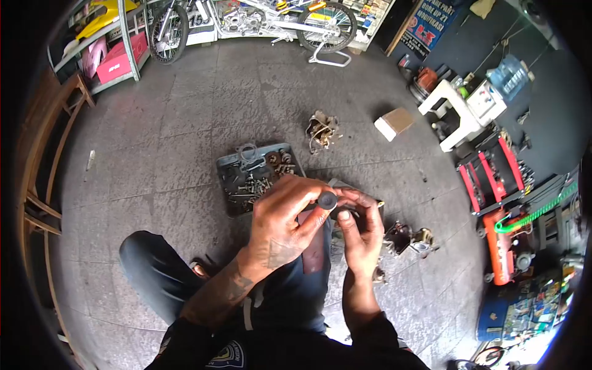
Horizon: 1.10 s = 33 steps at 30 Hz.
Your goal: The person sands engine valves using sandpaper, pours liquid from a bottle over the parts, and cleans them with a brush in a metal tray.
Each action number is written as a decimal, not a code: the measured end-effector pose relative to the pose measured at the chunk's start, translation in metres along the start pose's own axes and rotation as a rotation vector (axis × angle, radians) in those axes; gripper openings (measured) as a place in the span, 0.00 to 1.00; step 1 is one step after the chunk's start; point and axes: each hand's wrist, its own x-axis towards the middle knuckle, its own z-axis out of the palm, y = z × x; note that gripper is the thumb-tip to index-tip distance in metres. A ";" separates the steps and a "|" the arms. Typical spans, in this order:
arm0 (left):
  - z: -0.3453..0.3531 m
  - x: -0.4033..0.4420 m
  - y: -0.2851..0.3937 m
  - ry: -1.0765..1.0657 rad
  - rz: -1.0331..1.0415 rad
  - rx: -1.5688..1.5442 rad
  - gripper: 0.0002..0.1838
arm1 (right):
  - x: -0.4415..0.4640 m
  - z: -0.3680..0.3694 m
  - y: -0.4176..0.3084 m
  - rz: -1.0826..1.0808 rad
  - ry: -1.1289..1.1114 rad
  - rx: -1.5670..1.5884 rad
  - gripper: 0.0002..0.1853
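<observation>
In front of my chest, my left hand (288,214) pinches a small dark part with a round, slightly dished head, which looks like an engine valve (327,200), between thumb and fingers. The head faces me, so any stem behind it is hidden. Close on its right, my right hand (362,229) has its fingers curled and its thumb bent in towards them. Whatever lies between those fingertips is too small or too hidden to name. Beyond my left hand, a grey tray (223,185) holds bolts, gears and other metal parts; my hand covers its near right corner.
A metal engine casting (322,131) lies on the floor ahead, with a cardboard box (394,123) to its right. Further engine parts (410,239) lie beside my right hand. A wooden bench (46,154) stands left; a red tool rack (493,172) and orange compressor (498,246) stand right.
</observation>
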 end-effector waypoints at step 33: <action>-0.003 -0.012 -0.018 -0.086 -0.259 0.015 0.24 | -0.009 -0.007 -0.008 -0.102 0.045 0.011 0.12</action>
